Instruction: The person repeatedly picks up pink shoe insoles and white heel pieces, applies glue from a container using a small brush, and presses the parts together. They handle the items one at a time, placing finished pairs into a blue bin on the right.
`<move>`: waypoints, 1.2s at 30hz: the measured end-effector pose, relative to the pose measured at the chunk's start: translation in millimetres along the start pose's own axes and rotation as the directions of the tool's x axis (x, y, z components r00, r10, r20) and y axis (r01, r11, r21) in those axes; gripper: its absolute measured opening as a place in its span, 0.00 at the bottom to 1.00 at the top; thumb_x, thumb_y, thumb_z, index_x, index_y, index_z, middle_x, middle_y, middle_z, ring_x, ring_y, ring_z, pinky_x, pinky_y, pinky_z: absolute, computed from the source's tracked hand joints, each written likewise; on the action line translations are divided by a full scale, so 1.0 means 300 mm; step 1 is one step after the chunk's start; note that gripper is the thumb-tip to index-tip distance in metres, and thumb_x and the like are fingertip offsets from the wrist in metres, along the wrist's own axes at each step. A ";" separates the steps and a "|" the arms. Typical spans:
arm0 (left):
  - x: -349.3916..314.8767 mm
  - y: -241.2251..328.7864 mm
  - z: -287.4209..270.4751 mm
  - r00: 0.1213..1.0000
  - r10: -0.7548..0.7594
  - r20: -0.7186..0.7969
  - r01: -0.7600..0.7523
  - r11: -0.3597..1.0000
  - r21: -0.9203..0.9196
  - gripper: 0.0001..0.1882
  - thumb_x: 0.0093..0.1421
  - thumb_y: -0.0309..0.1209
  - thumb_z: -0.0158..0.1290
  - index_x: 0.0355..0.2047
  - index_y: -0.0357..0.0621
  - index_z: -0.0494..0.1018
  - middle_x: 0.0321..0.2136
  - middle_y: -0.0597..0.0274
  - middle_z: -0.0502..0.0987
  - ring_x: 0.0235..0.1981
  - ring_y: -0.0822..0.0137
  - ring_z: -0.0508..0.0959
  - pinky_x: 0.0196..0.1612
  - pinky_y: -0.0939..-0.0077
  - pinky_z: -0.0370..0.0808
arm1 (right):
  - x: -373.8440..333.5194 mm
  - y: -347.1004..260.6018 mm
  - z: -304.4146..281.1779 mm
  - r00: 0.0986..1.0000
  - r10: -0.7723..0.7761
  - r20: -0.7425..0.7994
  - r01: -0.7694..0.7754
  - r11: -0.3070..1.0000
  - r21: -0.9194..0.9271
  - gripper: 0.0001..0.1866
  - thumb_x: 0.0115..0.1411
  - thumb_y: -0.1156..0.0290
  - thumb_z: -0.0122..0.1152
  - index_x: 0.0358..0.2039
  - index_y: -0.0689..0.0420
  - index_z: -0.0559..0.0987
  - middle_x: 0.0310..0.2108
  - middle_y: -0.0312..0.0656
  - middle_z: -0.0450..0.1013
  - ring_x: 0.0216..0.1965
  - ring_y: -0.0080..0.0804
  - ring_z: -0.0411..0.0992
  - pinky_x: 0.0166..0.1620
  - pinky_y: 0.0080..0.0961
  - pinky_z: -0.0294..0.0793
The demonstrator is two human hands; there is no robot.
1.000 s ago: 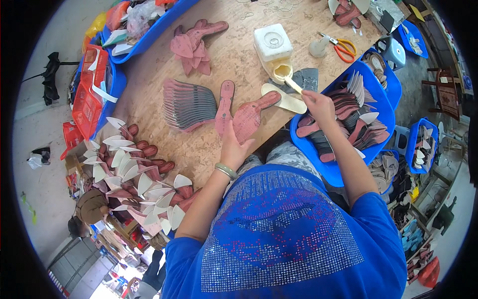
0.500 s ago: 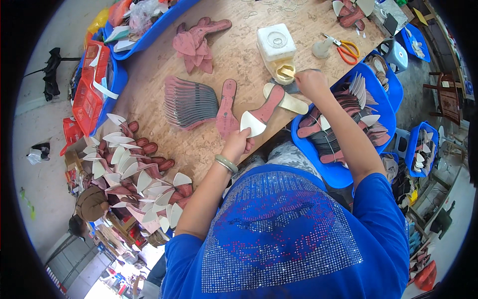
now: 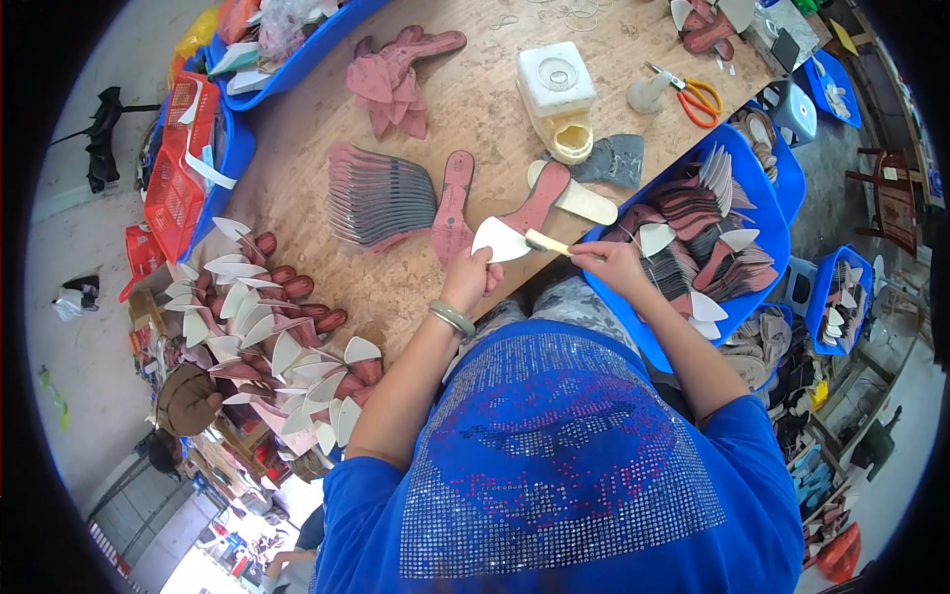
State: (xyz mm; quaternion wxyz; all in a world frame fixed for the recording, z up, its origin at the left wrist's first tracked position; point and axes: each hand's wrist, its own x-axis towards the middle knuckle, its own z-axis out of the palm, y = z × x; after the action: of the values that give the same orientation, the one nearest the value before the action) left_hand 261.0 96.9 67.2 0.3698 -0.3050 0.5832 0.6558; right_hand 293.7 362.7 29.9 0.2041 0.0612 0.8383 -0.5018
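My left hand (image 3: 469, 280), a bangle on its wrist, pinches the edge of a white curved piece (image 3: 501, 242) at the wide end of a reddish insole (image 3: 541, 198). In my right hand (image 3: 612, 268) is a small brush (image 3: 546, 242), its dark head at the right edge of the white piece. A pale insole-shaped plate (image 3: 587, 206) lies partly under the reddish insole. Left of them rests another reddish insole (image 3: 455, 198), beside a fanned row of insoles (image 3: 381, 201). Farther back stands a white container (image 3: 555, 81) with a round, yellow-crusted opening (image 3: 572, 139).
Orange-handled pliers (image 3: 699, 102) and a dark cloth (image 3: 616, 160) lie on the wooden table (image 3: 495, 109). A blue basin (image 3: 665, 342) full of insoles stands at the right. Insoles with white pieces (image 3: 267, 327) crowd the left edge. Red baskets (image 3: 180, 173) sit far left.
My right hand has come from the container's opening down toward me, bringing the brush to the white piece. My left hand keeps its hold and has shifted only slightly.
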 end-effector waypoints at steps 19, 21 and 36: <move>-0.038 0.021 -0.052 0.999 0.033 0.004 -0.033 0.975 0.220 0.09 0.63 0.32 0.42 0.36 0.40 0.68 0.15 0.68 0.69 0.10 0.79 0.62 0.12 0.84 0.55 | 0.298 0.036 -0.110 0.969 -0.138 -0.204 0.038 0.903 -0.429 0.11 0.53 0.58 0.59 0.33 0.46 0.84 0.25 0.44 0.77 0.28 0.42 0.77 0.33 0.36 0.76; -0.046 0.029 -0.043 1.000 0.030 0.001 -0.030 0.975 0.220 0.09 0.63 0.32 0.42 0.36 0.40 0.68 0.15 0.68 0.69 0.10 0.79 0.62 0.12 0.84 0.55 | 0.306 0.009 -0.096 0.965 -0.201 -0.168 0.099 0.874 -0.476 0.11 0.54 0.58 0.59 0.33 0.46 0.84 0.26 0.43 0.78 0.28 0.42 0.77 0.33 0.36 0.76; -0.040 0.000 -0.019 0.995 0.097 -0.031 -0.086 0.965 0.248 0.09 0.63 0.31 0.41 0.33 0.39 0.68 0.15 0.67 0.68 0.10 0.78 0.63 0.12 0.83 0.57 | 0.146 -0.135 0.164 0.964 -0.254 -0.078 0.232 0.949 -0.213 0.10 0.52 0.62 0.62 0.32 0.51 0.84 0.26 0.45 0.78 0.26 0.39 0.77 0.31 0.31 0.76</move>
State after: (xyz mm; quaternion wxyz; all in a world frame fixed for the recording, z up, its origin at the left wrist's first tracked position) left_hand 267.3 89.6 76.4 0.3617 -0.2435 0.6811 0.5882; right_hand 255.2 295.8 25.0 0.1016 -0.0374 0.8955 -0.4316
